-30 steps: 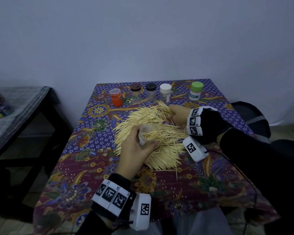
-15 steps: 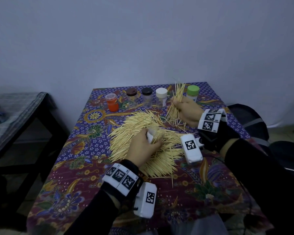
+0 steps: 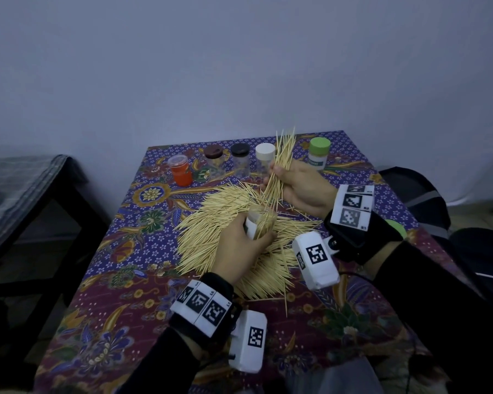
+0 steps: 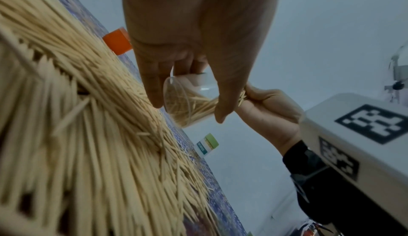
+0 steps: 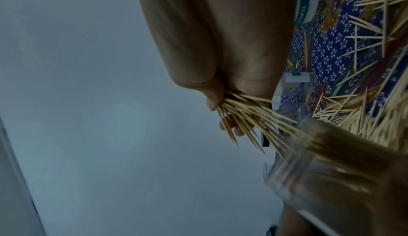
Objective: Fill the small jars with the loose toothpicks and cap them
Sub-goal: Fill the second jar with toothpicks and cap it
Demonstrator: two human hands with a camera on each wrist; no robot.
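Observation:
My left hand (image 3: pixel 246 240) grips a small clear jar (image 3: pixel 260 224) partly filled with toothpicks, held tilted over the big toothpick pile (image 3: pixel 211 237). In the left wrist view the jar (image 4: pixel 187 103) sits between my left hand's fingers (image 4: pixel 152 91). My right hand (image 3: pixel 295 184) holds a bunch of toothpicks (image 3: pixel 281 163) just above the jar, lower ends pointing at its mouth. The right wrist view shows this bunch (image 5: pixel 243 117) fanning from my right hand's fingers toward the blurred jar (image 5: pixel 320 161).
Capped jars line the table's far edge: an orange one (image 3: pixel 180 170), a brown-lidded (image 3: pixel 214 159), a black-lidded (image 3: pixel 240 157), a white-lidded (image 3: pixel 264 156) and a green-lidded one (image 3: pixel 319 153). A dark side table (image 3: pixel 26 200) stands left; a black bag (image 3: pixel 419 194) lies right.
My right hand lifted a bunch of toothpicks off the pile and brought it down toward the jar's mouth. My left hand kept hold of the jar and turned its mouth toward the bunch.

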